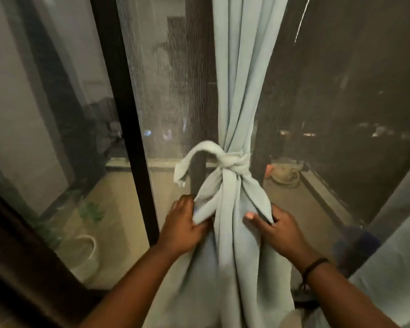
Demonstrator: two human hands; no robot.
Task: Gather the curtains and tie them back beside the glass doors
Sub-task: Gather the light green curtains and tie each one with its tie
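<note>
Item: pale blue curtain [240, 91], gathered and knotted with its tie [232, 160] before the glass doors [166, 91]. Our left hand [184, 227] pinches a fold below the knot; our right hand [276, 227] grips the opposite edge.

Knot [230, 162] on curtain [244, 79]; left hand [185, 226], right hand [277, 226] flanking below.

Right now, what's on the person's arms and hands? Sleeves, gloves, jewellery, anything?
Both forearms are bare as far as the frame shows: no sleeves, no gloves. The right hand has a thin dark cord bracelet round the wrist, with what looks like a loose end hanging below it. The left hand and its wrist carry nothing visible. No rings can be made out on either hand.
</note>
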